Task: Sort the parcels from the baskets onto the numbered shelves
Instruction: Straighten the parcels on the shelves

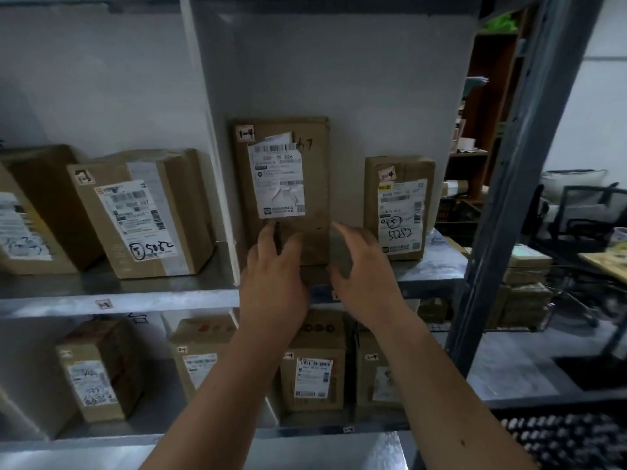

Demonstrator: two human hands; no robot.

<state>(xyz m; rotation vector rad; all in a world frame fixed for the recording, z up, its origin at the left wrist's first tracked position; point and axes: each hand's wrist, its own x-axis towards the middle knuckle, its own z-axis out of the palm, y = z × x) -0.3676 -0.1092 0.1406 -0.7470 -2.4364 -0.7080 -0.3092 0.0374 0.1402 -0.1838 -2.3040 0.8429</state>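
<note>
At 9 o'clock two boxes (142, 212) stand on the upper shelf (118, 293), left of a white divider (217, 184). At centre a tall parcel (283, 188) stands upright on that shelf against the back wall, and the left hand (271, 266) lays straight, released fingers (268, 235) on its lower front, while the right hand (359, 262) hovers just beside its lower right edge, loosely spread and holding nothing. At 3 o'clock a smaller box (398, 206) stands near, and more boxes (314, 361) sit on the lower shelf (210, 439) at 6 o'clock.
</note>
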